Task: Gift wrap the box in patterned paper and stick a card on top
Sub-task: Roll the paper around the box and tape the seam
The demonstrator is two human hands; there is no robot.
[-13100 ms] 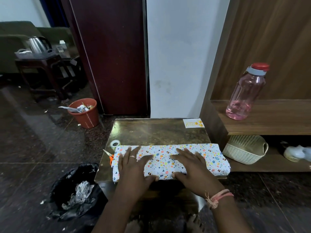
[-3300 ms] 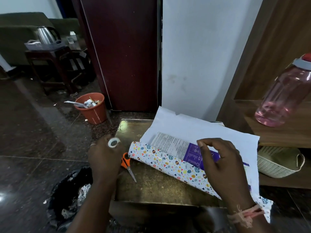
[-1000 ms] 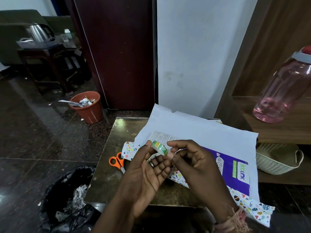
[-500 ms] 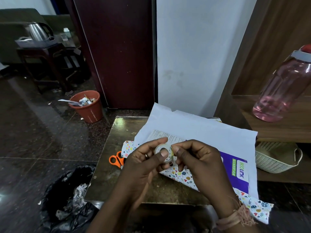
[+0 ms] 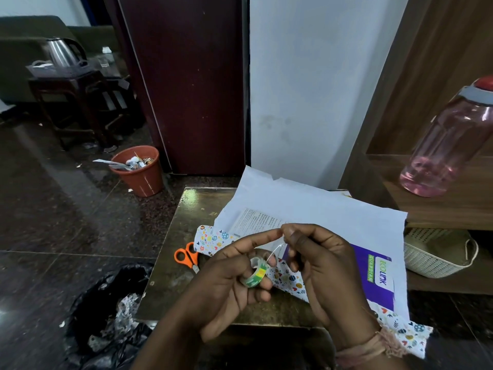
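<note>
Clear tape roll (image 5: 255, 273) in left hand (image 5: 226, 287); right hand (image 5: 317, 265) pinches its end.

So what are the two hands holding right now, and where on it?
Left hand grips the small clear tape roll around its rim; right hand pinches the pulled-out tape end.

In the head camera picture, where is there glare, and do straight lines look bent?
Head view: glare sits on the far left corner of the glossy brown table and faintly on the dark polished floor; wide-angle distortion bows the dark red door and tilts the pink plastic water bottle; the room is dim.
</note>
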